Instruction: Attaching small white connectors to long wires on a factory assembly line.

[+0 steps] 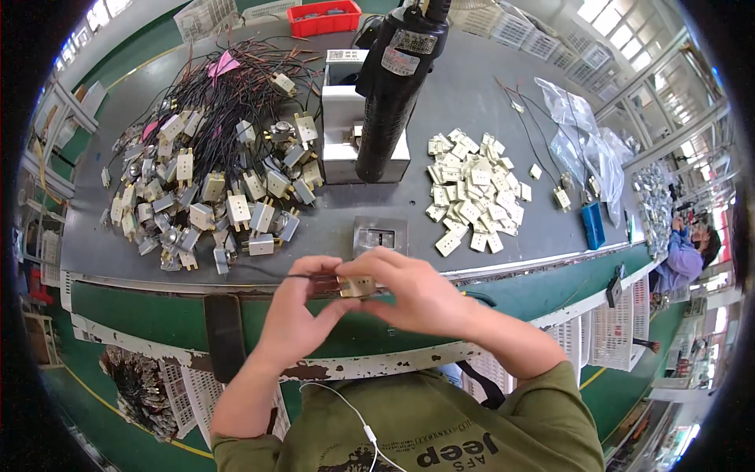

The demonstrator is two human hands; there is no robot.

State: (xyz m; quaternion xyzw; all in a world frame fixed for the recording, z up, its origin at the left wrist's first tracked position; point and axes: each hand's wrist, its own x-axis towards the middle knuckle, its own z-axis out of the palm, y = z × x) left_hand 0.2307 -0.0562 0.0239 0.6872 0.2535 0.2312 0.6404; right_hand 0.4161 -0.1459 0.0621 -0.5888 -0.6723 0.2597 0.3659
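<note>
Close in front of my body, both hands hold one small boxy part (pixel 356 286) with a brass-coloured face. My left hand (pixel 299 311) pinches its left side, where a dark wire (pixel 267 273) runs off leftward. From the right, my right hand (pixel 417 289) grips the part with thumb and fingers. Just beyond them a small metal fixture (pixel 381 234) with a slot lies at the bench's front edge. On the left spreads a heap of similar wired metal parts (pixel 212 189). A pile of cream-coloured rectangular plates (pixel 476 193) lies to the right.
A black cylindrical tool (pixel 391 94) stands over a grey metal stand (pixel 340 141) mid-bench. Behind is a red bin (pixel 324 17). Clear plastic bags (pixel 594 149), loose wired parts and a blue holder (pixel 593 226) lie far right. Another person (pixel 684 252) sits beyond.
</note>
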